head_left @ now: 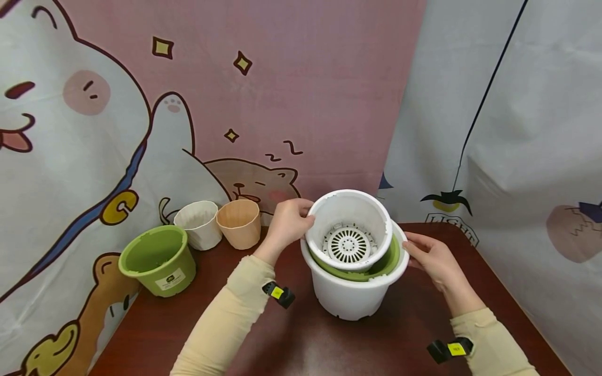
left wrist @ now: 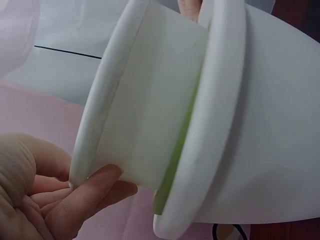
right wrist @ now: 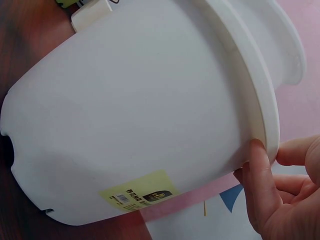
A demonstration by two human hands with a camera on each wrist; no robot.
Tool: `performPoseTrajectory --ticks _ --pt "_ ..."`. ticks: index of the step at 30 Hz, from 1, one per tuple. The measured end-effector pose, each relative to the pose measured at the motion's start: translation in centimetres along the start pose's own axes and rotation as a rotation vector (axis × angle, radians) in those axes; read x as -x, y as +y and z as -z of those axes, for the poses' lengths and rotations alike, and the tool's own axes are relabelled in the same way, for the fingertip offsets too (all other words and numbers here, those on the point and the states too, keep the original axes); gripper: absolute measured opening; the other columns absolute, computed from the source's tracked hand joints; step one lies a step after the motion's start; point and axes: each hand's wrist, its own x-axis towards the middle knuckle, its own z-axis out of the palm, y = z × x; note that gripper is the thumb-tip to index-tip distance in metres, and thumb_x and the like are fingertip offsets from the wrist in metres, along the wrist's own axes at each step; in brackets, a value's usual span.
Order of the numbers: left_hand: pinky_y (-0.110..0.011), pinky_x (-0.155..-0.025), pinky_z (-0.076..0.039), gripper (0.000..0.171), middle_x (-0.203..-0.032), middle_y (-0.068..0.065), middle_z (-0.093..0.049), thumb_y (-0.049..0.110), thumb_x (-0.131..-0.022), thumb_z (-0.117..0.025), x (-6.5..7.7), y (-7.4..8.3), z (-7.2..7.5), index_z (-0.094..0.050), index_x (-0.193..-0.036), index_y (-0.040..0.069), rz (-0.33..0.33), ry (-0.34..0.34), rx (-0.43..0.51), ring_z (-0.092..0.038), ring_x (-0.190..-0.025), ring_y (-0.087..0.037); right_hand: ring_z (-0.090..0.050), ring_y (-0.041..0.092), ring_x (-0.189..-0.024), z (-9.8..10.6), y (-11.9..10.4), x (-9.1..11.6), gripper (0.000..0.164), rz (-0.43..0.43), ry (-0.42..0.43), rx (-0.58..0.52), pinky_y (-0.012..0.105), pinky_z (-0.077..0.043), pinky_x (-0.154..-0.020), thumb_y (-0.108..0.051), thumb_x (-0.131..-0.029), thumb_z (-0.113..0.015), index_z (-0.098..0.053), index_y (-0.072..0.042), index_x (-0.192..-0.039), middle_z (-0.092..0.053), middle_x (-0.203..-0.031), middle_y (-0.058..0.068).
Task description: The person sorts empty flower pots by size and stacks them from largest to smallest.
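Note:
A smaller white flowerpot with a slotted bottom sits partly inside a green flowerpot, which is nested in a large white flowerpot. My left hand pinches the small white pot's rim at its left side; in the left wrist view the thumb and fingers grip that rim, and a strip of green shows below the pot. My right hand pinches the large pot's rim at the right. A yellow label is on the large pot's side in the right wrist view.
On the left of the brown table stand another green flowerpot with a label, a ribbed white pot and a peach pot. A printed cloth hangs behind the table.

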Motion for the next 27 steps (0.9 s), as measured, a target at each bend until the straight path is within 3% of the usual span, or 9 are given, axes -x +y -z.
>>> performPoseTrajectory --ticks 8,16,22,27 --pt "-0.027 -0.045 -0.053 0.022 -0.083 -0.010 -0.072 0.001 -0.087 -0.064 -0.6 -0.6 -0.8 -0.073 -0.108 0.000 0.045 -0.015 0.012 -0.065 -0.054 -0.015 -0.065 0.001 -0.088 0.0 0.0 0.1 0.057 -0.012 0.007 0.024 0.025 -0.056 -0.077 -0.023 -0.102 -0.057 -0.041 0.012 -0.143 -0.049 -0.136 0.034" --pt "-0.026 -0.045 -0.054 0.020 -0.082 -0.011 -0.071 -0.001 -0.086 -0.062 -0.8 -0.2 -1.4 -0.072 -0.103 -0.003 0.095 -0.041 0.019 -0.065 -0.054 -0.015 -0.065 0.000 -0.087 0.0 0.0 0.1 0.057 -0.004 0.011 0.026 0.025 -0.057 -0.077 -0.023 -0.102 -0.058 -0.042 0.012 -0.143 -0.051 -0.134 0.034" --pt "-0.026 -0.047 -0.054 0.024 -0.090 -0.015 -0.071 -0.002 -0.084 -0.061 -0.9 0.1 -2.0 -0.071 -0.106 -0.005 0.159 -0.064 0.018 -0.068 -0.059 -0.017 -0.064 0.000 -0.087 -0.1 0.0 0.1 0.056 -0.003 0.013 0.029 0.025 -0.057 -0.076 -0.023 -0.101 -0.058 -0.042 0.012 -0.142 -0.051 -0.134 0.033" --pt "-0.025 -0.046 -0.054 0.028 -0.096 -0.017 -0.070 -0.003 -0.085 -0.061 -0.9 0.3 -2.4 -0.069 -0.111 -0.006 0.164 -0.068 -0.030 -0.067 -0.056 -0.016 -0.064 0.001 -0.087 -0.1 0.0 0.1 0.057 -0.003 0.013 0.034 0.025 -0.057 -0.076 -0.024 -0.101 -0.058 -0.042 0.012 -0.142 -0.051 -0.134 0.034"
